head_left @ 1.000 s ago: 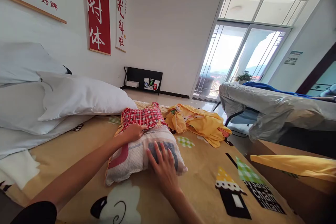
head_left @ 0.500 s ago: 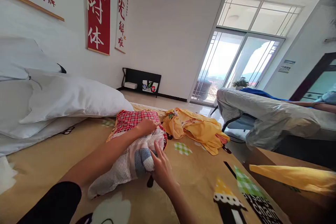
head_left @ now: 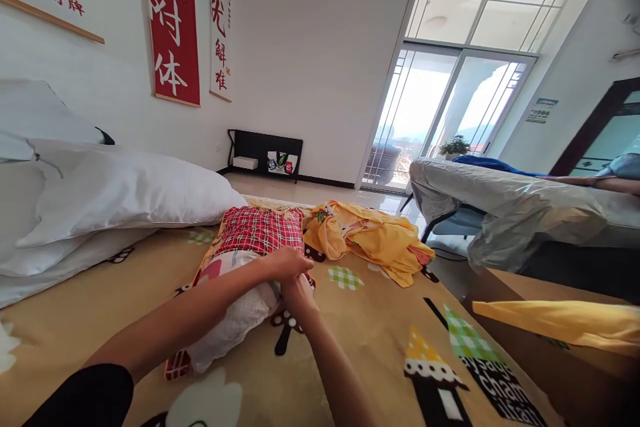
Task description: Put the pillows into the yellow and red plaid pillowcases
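Observation:
A red plaid cloth point(head_left: 260, 230) with orange edging lies on the bed. On top of it rests a white patterned pillow point(head_left: 235, 313), puffy and partly covered by my left forearm. My left hand point(head_left: 287, 264) reaches across the pillow, its fingers closed at the right edge of the plaid cloth. Just below and touching it, my right hand point(head_left: 299, 295) is closed at the same edge; its fingertips are partly hidden. A bit of red edging shows beside the right hand. To the right lies a crumpled yellow cloth point(head_left: 370, 240).
White pillows point(head_left: 135, 187) are piled at the left on the printed bedspread point(head_left: 370, 347). At the right are a cardboard box point(head_left: 530, 327) with yellow fabric point(head_left: 560, 323) and a plastic-covered table point(head_left: 500, 193), where another person's arm point(head_left: 615, 184) rests. A black shelf point(head_left: 265, 153) stands by the wall.
My right hand has moved up from the pillow's near side and closed beside my left hand. The pillow lies flatter over the plaid cloth, whose near corner now shows. The view has shifted slightly.

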Demonstrator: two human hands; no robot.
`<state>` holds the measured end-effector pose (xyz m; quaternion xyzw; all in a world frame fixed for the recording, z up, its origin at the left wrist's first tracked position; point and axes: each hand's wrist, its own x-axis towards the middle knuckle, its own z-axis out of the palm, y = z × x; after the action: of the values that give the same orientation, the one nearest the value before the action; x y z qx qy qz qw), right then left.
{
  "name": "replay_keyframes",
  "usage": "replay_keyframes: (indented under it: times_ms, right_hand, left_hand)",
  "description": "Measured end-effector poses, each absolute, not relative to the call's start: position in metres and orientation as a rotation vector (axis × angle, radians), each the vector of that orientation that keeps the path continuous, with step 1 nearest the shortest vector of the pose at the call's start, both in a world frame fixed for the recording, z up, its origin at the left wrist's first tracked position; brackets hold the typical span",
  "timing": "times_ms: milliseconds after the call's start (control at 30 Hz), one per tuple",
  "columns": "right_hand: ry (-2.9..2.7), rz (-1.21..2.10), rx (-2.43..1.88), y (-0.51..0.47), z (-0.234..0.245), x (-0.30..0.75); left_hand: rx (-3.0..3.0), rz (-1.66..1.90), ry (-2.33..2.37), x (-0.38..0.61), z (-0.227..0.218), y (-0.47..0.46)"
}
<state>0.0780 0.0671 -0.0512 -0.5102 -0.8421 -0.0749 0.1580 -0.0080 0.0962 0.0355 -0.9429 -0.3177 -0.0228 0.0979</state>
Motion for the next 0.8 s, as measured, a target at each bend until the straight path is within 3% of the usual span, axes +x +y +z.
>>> replay_keyframes:
  times_ms: [200,333,467,600,800]
  right_hand:
    - [-2.269,-0.229,-1.538,0.041,-0.073,0.109]
    - [-2.073,-0.327,-1.633,-0.002,-0.084,0.129]
    - [-2.193,-0.658,-1.195,-0.039,-0.074,0.099]
    - [-2.269,-0.853,-0.764,-0.036,-0.069,0.035]
    - [-2.134,-0.997,-0.769,0.023,-0.073,0.005]
  left_hand:
    - [-2.792,-0.207,-1.022,-0.052,0.041,0.088]
    - [-2.685,-0.598,-1.174,-0.118,0.024,0.085]
    - [-2.528,-0.987,-1.499,-0.187,-0.016,0.095]
    - [-2.539,-0.941,-1.777,-0.212,-0.039,0.106]
    - [-2.355,-0.828,-2.004,-0.208,-0.041,0.112]
